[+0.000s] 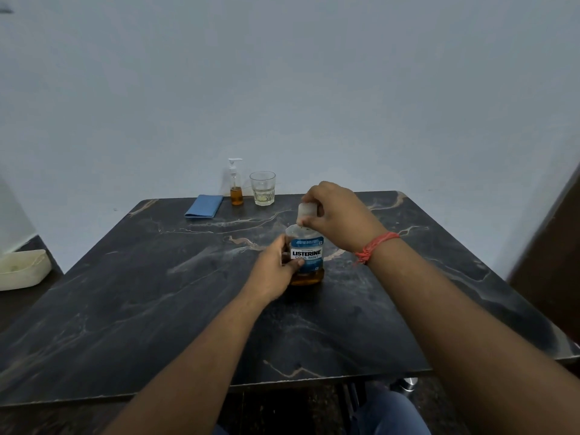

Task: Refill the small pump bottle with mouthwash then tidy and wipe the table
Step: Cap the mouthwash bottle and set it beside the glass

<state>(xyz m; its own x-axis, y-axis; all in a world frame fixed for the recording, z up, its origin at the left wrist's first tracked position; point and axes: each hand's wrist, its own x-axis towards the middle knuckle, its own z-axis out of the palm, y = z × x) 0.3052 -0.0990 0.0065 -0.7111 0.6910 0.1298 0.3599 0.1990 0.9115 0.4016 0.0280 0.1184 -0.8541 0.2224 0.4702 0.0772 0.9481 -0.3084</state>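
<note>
Mouthwash bottle upright on surface — left hand grips body, right hand fingers pinch cap. Hold bottle steady while twisting — avoid spill.

Both bare forearms reach in from the near edge. Left hand curls around the side of the clear blue-labelled mouthwash bottle. Right hand, red thread band on its wrist, pinches the translucent white cap from above.
</note>
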